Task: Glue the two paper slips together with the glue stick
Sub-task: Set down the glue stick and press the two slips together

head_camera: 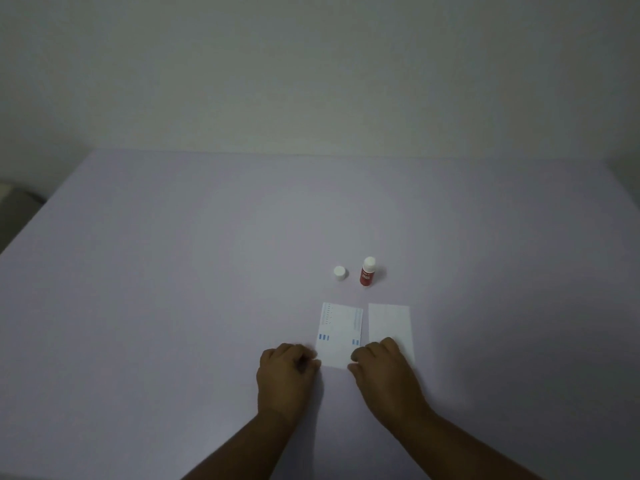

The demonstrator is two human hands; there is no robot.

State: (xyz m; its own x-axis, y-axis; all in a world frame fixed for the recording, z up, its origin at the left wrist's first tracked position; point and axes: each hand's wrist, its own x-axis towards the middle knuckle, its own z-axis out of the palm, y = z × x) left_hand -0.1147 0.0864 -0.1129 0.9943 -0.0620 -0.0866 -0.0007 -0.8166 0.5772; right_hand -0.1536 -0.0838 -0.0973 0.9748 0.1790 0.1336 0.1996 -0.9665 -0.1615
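The curled left hand (287, 372) pinches the near left corner of the printed white paper slip with blue marks (340, 332). The right hand (382, 365), fingers bent, touches its right corner and overlaps the plain white paper slip (389, 323) at three o'clock. A good lift likely keeps both corners level.

Count: two slips, one uncapped red glue stick (367, 271) at twelve o'clock, and one white cap (340, 273).

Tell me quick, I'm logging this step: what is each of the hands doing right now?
Left hand: curled at the printed slip's near left corner; grip cannot be told.
Right hand: curled, resting on the plain slip; grip cannot be told.
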